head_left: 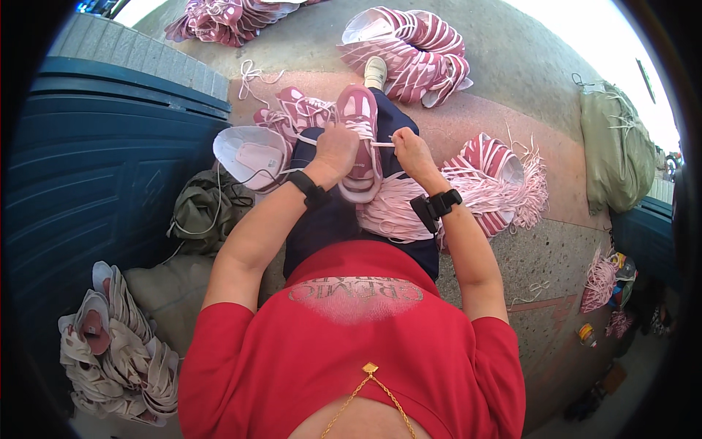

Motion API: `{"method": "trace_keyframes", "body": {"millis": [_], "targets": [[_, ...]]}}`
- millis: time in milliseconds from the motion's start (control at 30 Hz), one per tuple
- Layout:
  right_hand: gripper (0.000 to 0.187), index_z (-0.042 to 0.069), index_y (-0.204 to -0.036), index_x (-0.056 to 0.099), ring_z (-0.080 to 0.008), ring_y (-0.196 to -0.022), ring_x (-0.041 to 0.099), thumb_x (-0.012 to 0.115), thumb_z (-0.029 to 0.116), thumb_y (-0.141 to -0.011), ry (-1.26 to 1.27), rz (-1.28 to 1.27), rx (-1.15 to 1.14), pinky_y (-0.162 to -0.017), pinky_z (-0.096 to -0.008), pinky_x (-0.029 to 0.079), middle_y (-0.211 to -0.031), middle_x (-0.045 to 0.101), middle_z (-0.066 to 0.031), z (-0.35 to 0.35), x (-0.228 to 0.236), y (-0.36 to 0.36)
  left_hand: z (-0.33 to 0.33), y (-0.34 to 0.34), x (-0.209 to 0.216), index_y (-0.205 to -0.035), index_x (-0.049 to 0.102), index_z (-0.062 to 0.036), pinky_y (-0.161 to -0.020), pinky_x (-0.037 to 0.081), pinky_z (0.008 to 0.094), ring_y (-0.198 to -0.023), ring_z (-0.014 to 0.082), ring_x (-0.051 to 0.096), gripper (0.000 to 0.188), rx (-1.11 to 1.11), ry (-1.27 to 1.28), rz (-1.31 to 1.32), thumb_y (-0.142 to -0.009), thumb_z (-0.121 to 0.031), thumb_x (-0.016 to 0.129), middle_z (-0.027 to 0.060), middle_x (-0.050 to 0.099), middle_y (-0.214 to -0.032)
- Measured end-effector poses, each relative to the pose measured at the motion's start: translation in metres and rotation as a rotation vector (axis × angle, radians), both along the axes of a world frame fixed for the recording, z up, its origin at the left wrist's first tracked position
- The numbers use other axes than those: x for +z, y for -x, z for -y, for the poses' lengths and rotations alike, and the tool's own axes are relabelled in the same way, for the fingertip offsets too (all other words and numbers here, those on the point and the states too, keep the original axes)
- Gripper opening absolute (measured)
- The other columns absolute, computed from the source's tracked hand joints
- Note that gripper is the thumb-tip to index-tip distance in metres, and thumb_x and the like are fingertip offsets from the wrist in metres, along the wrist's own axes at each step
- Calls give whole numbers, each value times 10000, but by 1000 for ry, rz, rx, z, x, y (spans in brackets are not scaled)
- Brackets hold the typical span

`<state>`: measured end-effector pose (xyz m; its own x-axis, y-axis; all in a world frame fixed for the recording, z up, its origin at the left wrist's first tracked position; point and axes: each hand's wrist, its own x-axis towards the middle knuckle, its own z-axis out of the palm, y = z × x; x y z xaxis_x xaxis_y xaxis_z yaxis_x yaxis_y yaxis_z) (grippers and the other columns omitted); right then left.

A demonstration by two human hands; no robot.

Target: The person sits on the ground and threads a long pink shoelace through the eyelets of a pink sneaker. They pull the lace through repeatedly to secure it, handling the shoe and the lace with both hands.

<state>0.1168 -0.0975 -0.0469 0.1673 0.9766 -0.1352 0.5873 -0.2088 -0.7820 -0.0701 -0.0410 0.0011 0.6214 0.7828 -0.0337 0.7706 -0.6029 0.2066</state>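
Note:
A pink shoe upper [357, 175] with pale lacing lies upright over my dark-trousered legs, its toe pointing away from me. At its left edge my left hand [338, 150] is closed, and a pale strip that looks like a lace end trails out on its far left. What lies inside that fist is mostly hidden. My right hand [413, 154], just right of the upper, pinches a pale shoelace [383, 144] drawn straight out from the lacing. A thick bundle of loose pink laces [395, 208] hangs across my right thigh, below my right hand.
Laced pink uppers [303, 110] lie beyond my left hand, near a white-lined upper [252, 155]. Stacked uppers [428, 55] curve on the ground ahead; more uppers [497, 164] lie to the right. A green sack [614, 146] stands far right. Pale uppers [121, 344] pile at lower left, by a blue door [110, 161].

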Motion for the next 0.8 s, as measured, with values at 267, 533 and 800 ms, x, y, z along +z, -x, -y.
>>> {"method": "trace_keyframes", "body": {"millis": [267, 533, 800], "targets": [[158, 20, -893, 594, -337, -688, 598, 562, 173, -875, -340, 153, -40, -653, -399, 467, -722, 616, -151, 8, 3, -4, -11, -8, 13, -783, 690, -9, -719, 520, 413, -875, 341, 613, 132, -23, 161, -222, -704, -82, 614, 168, 668, -862], [180, -24, -961, 572, -273, -717, 620, 517, 134, -892, -75, -188, 16, -649, -350, 469, -789, 629, -184, 1, 5, 23, -25, 8, -26, -703, 657, -1, -698, 486, 429, -734, 353, 623, 135, 5, 447, 198, -714, -127, 610, 200, 631, -752], [137, 8, -922, 599, -343, -884, 587, 561, 91, -820, -152, -171, 108, -772, -395, 461, -895, 601, -173, 0, 9, 38, -17, 4, -25, -915, 611, 24, -679, 494, 385, -759, 307, 640, 173, 130, 355, 270, -773, -63, 565, 210, 636, -783]]}}
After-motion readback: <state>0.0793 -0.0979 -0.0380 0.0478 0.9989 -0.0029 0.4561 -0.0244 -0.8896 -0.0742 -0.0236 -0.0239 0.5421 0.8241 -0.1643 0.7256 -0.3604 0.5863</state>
